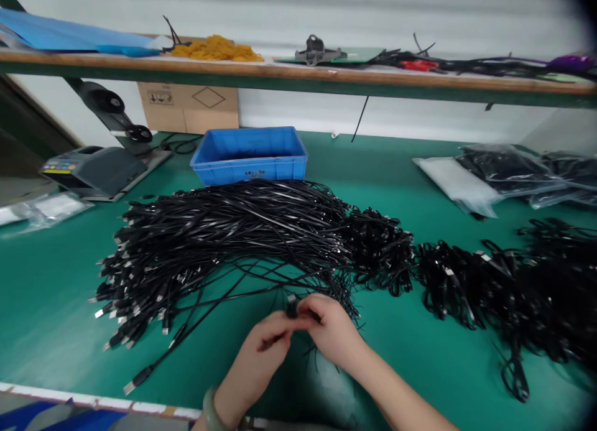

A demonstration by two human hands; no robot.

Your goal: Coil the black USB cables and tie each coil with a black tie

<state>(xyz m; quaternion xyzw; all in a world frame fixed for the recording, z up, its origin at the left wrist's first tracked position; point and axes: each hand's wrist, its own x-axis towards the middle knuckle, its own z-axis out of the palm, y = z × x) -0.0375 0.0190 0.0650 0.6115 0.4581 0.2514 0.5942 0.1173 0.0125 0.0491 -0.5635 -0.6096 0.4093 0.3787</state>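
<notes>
My left hand point(261, 350) and my right hand point(333, 331) meet near the front of the green table point(56, 294). Both are closed in a pinch on one black cable point(292, 308), whose end shows between the fingertips. The cable trails back into a large pile of loose black cables point(224, 232) with metal plugs fanned out to the left. To the right of my hands lie heaps of coiled black cables point(489, 282).
A blue plastic bin point(249, 154) stands behind the pile. A grey machine point(100, 166) is at the far left, clear bags of cables point(504, 173) at the far right. A shelf point(298, 79) above holds yellow bands point(217, 48) and tools. A cardboard box point(189, 107) sits beneath it.
</notes>
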